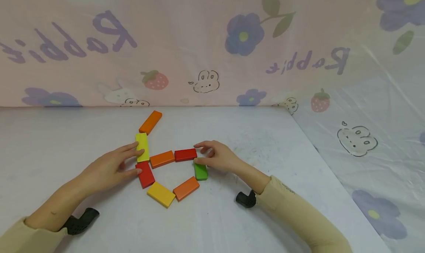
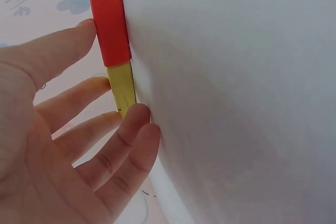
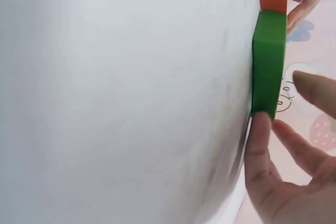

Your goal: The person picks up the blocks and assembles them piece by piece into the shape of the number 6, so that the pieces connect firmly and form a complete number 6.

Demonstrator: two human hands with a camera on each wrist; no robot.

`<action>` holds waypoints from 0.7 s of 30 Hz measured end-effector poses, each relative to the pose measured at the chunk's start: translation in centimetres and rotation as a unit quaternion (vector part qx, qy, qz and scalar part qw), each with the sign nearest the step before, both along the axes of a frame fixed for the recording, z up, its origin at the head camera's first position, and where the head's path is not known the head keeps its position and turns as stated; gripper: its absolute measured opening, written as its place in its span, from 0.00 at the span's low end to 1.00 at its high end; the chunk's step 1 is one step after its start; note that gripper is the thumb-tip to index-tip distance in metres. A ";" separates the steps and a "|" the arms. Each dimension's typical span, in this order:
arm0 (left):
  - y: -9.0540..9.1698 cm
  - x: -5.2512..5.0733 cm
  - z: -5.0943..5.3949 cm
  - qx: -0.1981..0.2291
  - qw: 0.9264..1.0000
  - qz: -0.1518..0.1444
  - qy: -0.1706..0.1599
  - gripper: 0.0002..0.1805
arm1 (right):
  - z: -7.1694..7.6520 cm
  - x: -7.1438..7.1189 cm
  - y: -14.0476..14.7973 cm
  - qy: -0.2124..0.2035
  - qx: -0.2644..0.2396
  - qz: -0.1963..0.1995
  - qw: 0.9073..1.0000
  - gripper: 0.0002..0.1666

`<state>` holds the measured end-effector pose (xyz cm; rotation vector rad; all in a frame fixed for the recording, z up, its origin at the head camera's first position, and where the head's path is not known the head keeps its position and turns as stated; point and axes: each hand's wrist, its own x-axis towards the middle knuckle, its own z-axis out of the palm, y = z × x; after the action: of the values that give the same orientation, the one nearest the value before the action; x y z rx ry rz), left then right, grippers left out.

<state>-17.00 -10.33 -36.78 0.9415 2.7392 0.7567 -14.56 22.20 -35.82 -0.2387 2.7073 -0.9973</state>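
Flat coloured blocks lie on the white table in a figure-six-shaped outline. My left hand (image 1: 105, 170) rests its thumb against a red block (image 1: 145, 174) and its fingertips against a bright yellow block (image 1: 142, 147), with the fingers spread. At the loop's upper right corner, my right hand (image 1: 217, 157) reaches over a green block (image 1: 200, 170), its thumb at that block's top. Its other fingertips are beside a second red block (image 1: 186, 154). In the right wrist view a fingertip meets the end of the green block (image 3: 269, 72). Neither hand wraps round a block.
An orange block (image 1: 151, 122) extends up and right from the bright yellow one. Another orange block (image 1: 162, 159) crosses the middle; a golden yellow block (image 1: 161, 194) and an orange block (image 1: 186, 188) lie at the bottom. A printed curtain (image 1: 186, 35) stands behind the table.
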 end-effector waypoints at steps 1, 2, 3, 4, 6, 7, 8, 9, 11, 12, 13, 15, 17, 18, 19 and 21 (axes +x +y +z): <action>0.0 0.0 0.0 0.000 1.000 0.000 0.001 0.32 | 0.0 -0.2 -0.1 0.004 0.007 0.002 1.000 0.26; 0.0 0.0 0.0 0.001 1.000 -0.001 0.001 0.32 | -0.1 -0.4 -0.3 0.006 0.012 0.002 1.000 0.25; -0.1 0.0 0.0 0.002 1.000 -0.001 0.002 0.32 | -0.1 -0.5 -0.4 0.006 0.016 0.000 1.000 0.25; -0.1 0.0 0.0 0.002 1.000 -0.002 0.003 0.32 | 0.0 -0.6 -0.5 0.006 0.021 -0.002 1.000 0.24; -0.1 0.0 0.0 0.003 1.000 -0.002 0.005 0.32 | 0.1 -0.7 -0.8 0.004 0.026 -0.007 1.000 0.23; -0.1 0.0 0.0 0.002 1.000 -0.002 0.005 0.32 | 0.1 -0.7 -0.9 0.003 0.027 -0.009 1.000 0.23; -0.1 0.0 0.0 0.002 1.000 -0.002 0.005 0.32 | 0.2 -0.7 -1.1 0.000 0.029 -0.013 0.999 0.22; -0.1 0.0 -0.1 0.002 1.000 -0.001 0.005 0.32 | 0.3 -0.7 -1.2 -0.003 0.030 -0.016 0.999 0.22; -0.1 0.0 -0.1 0.002 1.000 -0.001 0.005 0.32 | 0.3 -0.7 -1.4 -0.007 0.030 -0.023 0.999 0.21; -0.1 0.0 -0.1 0.002 1.000 -0.001 0.004 0.32 | 0.3 -0.7 -1.5 -0.009 0.030 -0.027 0.999 0.21; -0.1 0.0 -0.1 0.002 1.000 -0.001 0.004 0.32 | 0.3 -0.7 -1.5 -0.011 0.030 -0.031 0.999 0.20; -0.1 0.0 -0.1 0.002 1.000 -0.002 0.006 0.32 | 0.4 -0.7 -1.5 -0.014 0.030 -0.037 0.999 0.20; -0.1 -0.1 -0.1 0.003 1.000 -0.003 0.006 0.32 | 0.4 -0.7 -1.6 -0.014 0.029 -0.041 0.999 0.20; -0.1 -0.1 -0.1 0.004 1.000 -0.002 0.006 0.32 | 0.4 -0.7 -1.6 -0.014 0.030 -0.042 0.999 0.20; -0.1 -0.1 -0.1 0.004 1.000 -0.002 0.007 0.32 | 0.4 -0.8 -1.6 -0.013 0.029 -0.042 0.999 0.20; -0.1 -0.1 -0.1 0.003 1.000 -0.002 0.006 0.32 | 0.4 -0.7 -1.6 -0.014 0.029 -0.045 0.998 0.20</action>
<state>-17.09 -10.44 -36.85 0.9561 2.7451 0.7616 -15.28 20.64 -35.40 -0.0915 2.7387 -0.9381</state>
